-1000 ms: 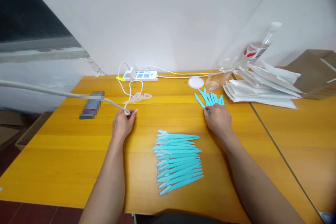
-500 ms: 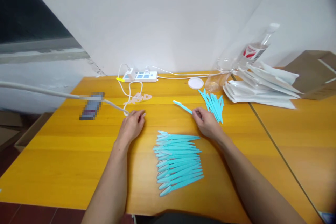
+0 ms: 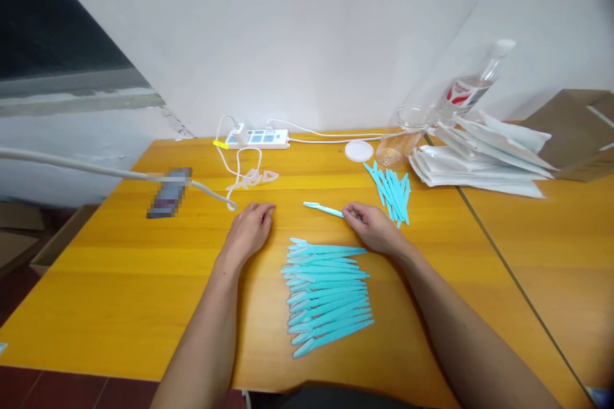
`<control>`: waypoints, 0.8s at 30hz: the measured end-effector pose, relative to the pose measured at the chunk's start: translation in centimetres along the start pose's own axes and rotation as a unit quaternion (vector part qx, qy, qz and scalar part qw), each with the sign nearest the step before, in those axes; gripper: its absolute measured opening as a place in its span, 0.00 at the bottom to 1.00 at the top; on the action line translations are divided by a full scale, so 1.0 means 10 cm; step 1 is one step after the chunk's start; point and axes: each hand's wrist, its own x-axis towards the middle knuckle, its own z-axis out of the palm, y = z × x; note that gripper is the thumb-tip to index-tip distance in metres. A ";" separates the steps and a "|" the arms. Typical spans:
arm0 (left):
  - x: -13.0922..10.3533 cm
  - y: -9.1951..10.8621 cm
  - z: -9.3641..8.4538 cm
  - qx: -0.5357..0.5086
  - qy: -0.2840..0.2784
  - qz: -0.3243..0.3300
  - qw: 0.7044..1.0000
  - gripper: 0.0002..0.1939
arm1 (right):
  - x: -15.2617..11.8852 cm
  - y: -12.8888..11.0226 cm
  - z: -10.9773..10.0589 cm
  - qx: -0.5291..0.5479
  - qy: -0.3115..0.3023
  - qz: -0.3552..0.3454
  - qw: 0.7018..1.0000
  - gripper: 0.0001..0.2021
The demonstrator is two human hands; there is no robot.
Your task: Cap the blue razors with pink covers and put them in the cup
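Observation:
My right hand (image 3: 371, 225) pinches the handle end of a turquoise eyebrow razor (image 3: 326, 209), whose pale covered blade points left. My left hand (image 3: 250, 225) rests near the table top with fingers loosely bent, thumb a little apart, and nothing in it. Between my forearms, a column of turquoise eyebrow razors (image 3: 330, 294) lies side by side, blade ends to the left and handles to the right. Beyond my right hand is a looser pile of turquoise razors (image 3: 391, 192), pointing in mixed directions.
A power strip (image 3: 263, 138) with white cables lies by the wall, near pale plastic pieces (image 3: 254, 177). A phone (image 3: 169, 193) lies left beneath a cable. At right are a round lid (image 3: 359, 151), clear jar (image 3: 396, 148), bottle (image 3: 467, 92), white packets (image 3: 480, 163) and cardboard box (image 3: 570, 134).
My right hand has moved slightly left and nearer with the eyebrow razor, which now lies more level. My left hand has shifted a little to the right, its fingers reaching out more.

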 end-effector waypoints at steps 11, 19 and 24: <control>0.04 0.06 0.01 -0.065 -0.011 -0.012 0.998 0.15 | 0.01 0.03 0.01 0.002 -0.006 -0.002 1.000 0.14; 0.01 -0.12 -0.02 -0.153 0.013 -0.056 0.987 0.15 | 0.00 0.00 -0.01 0.003 -0.013 0.001 1.000 0.14; -0.06 -0.33 -0.07 -0.128 -0.017 0.021 0.991 0.20 | 0.00 0.01 -0.02 0.003 -0.017 0.000 1.000 0.14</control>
